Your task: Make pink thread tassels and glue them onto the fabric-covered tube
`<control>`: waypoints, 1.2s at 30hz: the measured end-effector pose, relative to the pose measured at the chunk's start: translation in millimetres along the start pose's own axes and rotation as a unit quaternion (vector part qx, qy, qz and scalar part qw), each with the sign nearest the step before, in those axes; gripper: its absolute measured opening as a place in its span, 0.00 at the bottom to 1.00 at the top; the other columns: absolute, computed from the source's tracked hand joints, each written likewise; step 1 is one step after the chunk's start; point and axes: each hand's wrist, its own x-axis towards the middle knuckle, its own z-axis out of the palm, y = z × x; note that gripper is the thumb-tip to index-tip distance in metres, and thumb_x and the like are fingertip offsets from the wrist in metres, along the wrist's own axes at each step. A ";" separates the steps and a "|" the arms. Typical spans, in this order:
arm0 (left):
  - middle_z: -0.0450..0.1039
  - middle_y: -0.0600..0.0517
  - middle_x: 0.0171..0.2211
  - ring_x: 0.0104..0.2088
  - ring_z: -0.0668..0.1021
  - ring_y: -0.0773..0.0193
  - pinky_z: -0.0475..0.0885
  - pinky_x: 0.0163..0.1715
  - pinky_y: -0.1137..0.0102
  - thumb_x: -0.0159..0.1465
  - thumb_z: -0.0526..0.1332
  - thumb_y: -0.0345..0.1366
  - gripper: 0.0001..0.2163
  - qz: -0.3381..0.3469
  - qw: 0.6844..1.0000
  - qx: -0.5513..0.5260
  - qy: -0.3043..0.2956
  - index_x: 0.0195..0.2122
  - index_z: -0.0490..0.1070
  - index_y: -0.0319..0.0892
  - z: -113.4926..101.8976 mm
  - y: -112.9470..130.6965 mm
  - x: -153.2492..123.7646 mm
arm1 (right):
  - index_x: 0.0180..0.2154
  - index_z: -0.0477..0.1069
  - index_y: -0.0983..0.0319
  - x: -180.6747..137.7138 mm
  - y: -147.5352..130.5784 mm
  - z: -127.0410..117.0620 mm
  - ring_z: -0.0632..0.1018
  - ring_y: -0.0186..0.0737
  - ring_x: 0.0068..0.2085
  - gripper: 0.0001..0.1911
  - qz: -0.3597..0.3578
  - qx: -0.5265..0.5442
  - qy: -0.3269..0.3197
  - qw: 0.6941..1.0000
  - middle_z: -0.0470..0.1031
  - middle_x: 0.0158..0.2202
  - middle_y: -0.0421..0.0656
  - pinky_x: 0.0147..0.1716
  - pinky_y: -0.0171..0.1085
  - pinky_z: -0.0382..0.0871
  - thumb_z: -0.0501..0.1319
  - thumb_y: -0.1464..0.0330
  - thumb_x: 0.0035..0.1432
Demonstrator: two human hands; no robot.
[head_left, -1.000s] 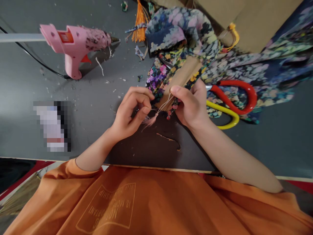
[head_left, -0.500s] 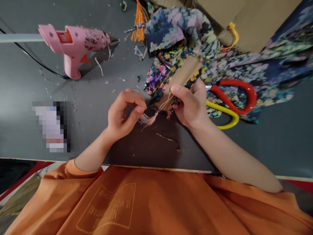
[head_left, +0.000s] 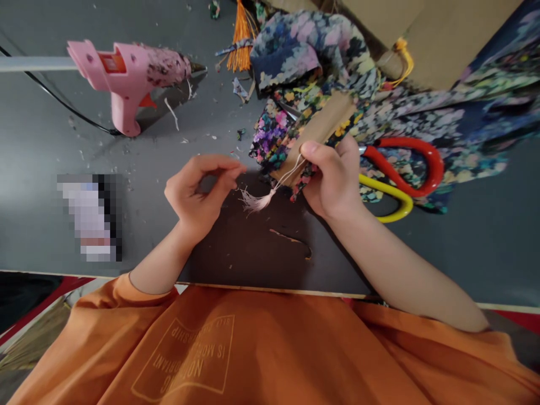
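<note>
On card strip (head_left: 323, 124), R hand's (head_left: 335, 174) clamped thumb pins tassel cord (head_left: 289, 174); L hand (head_left: 194, 194), left of strip, near-pinched, can't tell if empty. Cord's placed; strip uncovered.

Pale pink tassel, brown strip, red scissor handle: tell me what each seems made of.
Pale pink tassel: probably silky thread, its fine strands fanning out. Brown strip: likely cardboard, matte, flat and stiff-looking. Red scissor handle: probably plastic or plastic-coated, smooth with glossy highlights.
</note>
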 end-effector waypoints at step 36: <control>0.76 0.55 0.31 0.31 0.78 0.73 0.76 0.36 0.74 0.69 0.57 0.38 0.08 -0.059 0.995 -0.081 0.010 0.45 0.76 0.51 3.8 -4.1 10.1 | 0.29 0.70 0.57 -2.0 -12.3 9.0 0.80 0.36 0.36 0.16 0.004 0.165 0.008 0.986 0.80 0.31 0.35 0.47 0.41 0.78 0.74 0.60 0.40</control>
